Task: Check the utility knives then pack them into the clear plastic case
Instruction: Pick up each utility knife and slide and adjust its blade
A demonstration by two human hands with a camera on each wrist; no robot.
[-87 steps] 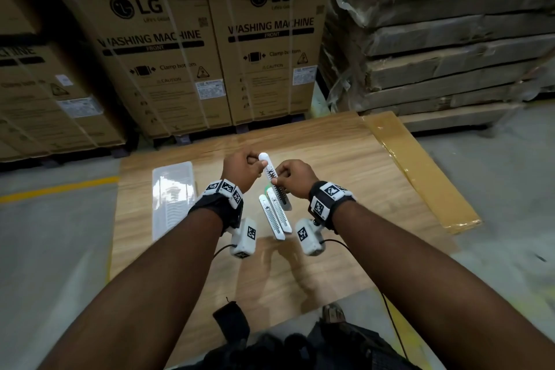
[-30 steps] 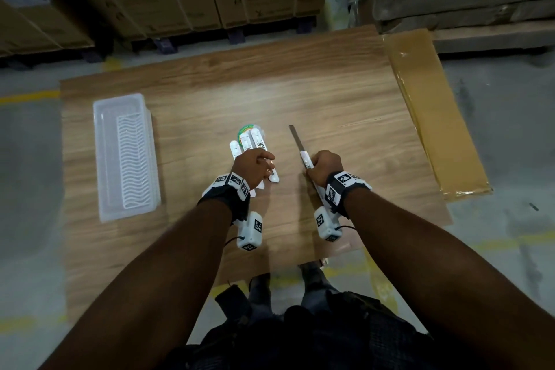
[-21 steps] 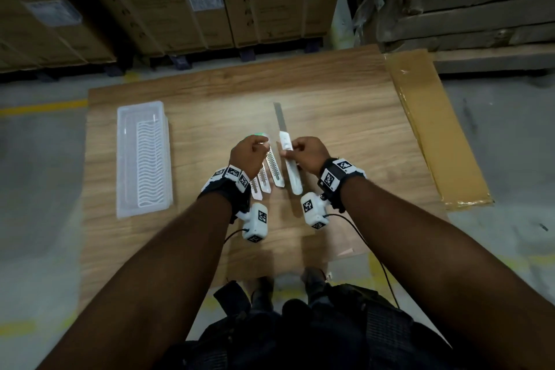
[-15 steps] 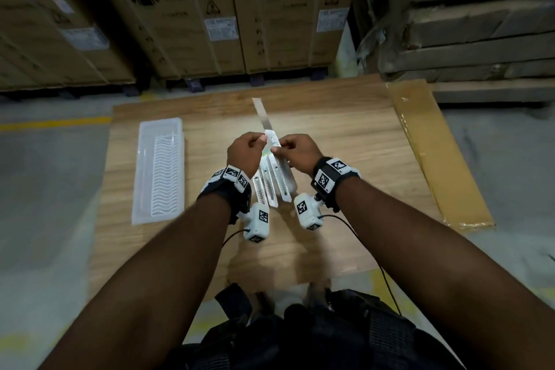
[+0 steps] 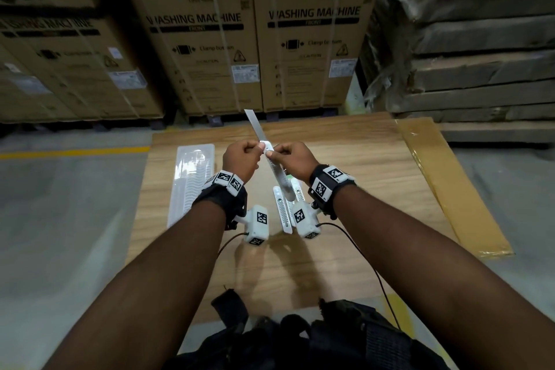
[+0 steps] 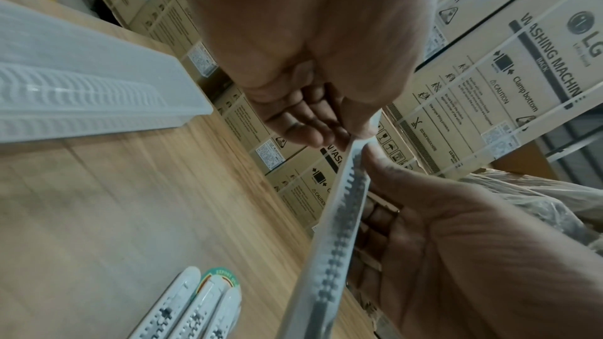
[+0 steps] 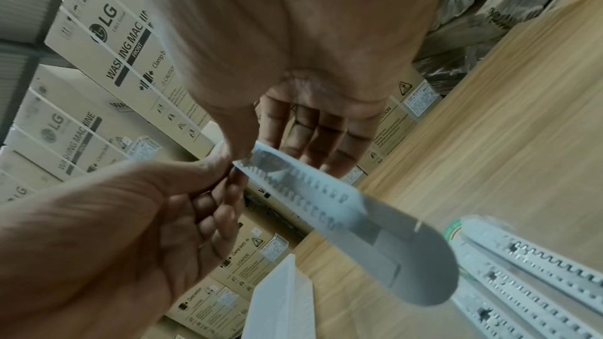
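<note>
I hold one white utility knife (image 5: 277, 173) up over the wooden board, its steel blade (image 5: 253, 125) slid out and pointing away from me. My left hand (image 5: 259, 147) pinches the handle's front end from the left. My right hand (image 5: 271, 154) pinches the same end from the right. The left wrist view has the knife's notched slider track (image 6: 339, 215) running between both hands. Three more white knives (image 5: 282, 210) lie bundled on the board under my right wrist, with a green label (image 6: 221, 276) at their tips. The clear plastic case (image 5: 192, 183) lies at the left, apart from both hands.
The wooden board (image 5: 360, 183) rests on a grey floor. Stacked washing-machine cartons (image 5: 204, 39) stand close behind it, and wrapped wooden pallets (image 5: 480, 54) at the back right. A brown taped cardboard strip (image 5: 450, 183) lies along the board's right edge.
My right hand lifted the knife with its blade out off the board. My left hand left the bundled knives and joined it at the handle's front end. The view tilted upward.
</note>
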